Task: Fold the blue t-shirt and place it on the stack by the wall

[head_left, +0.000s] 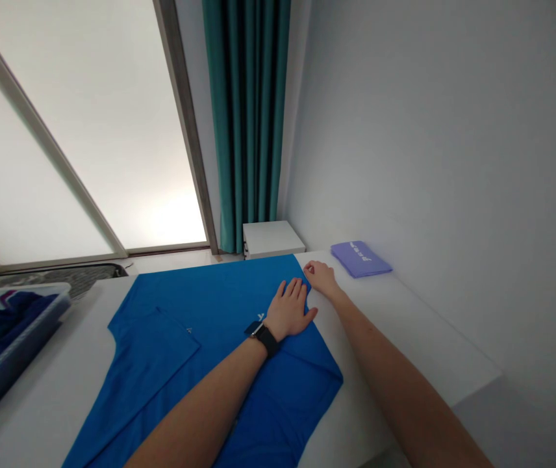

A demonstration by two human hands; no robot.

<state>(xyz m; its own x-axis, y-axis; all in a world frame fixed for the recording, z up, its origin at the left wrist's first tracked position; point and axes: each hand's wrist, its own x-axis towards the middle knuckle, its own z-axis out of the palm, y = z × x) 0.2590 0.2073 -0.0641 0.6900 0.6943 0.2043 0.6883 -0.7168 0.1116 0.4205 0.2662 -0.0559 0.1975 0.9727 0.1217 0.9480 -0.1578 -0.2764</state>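
On the white tabletop (429, 338), set against a pale wall, a blue shirt (200, 305) is spread flat and covers most of the middle of the surface. Its right side appears to be turned in over the body, with a diagonal crease showing near the right edge, while the left sleeve is seen lying out flat and unfolded. The folding is therefore judged to be at an early stage: one side is seemingly done, and the other side and the lengthwise folds are not.

At the left edge a plastic bin (15, 338) is seen, with more blue cloth heaped in it. Near the wall, well apart from the shirt, a purple garment (360, 259) is laid, already folded into a neat rectangle.

The left hand (290, 312) is pressed open and flat on the shirt near its far right part, fingers spread. The right hand (321, 276) is placed at the shirt's far right corner with fingers curled; whether fabric is pinched there cannot be told. A dark watch (264, 338) is worn on the left wrist.
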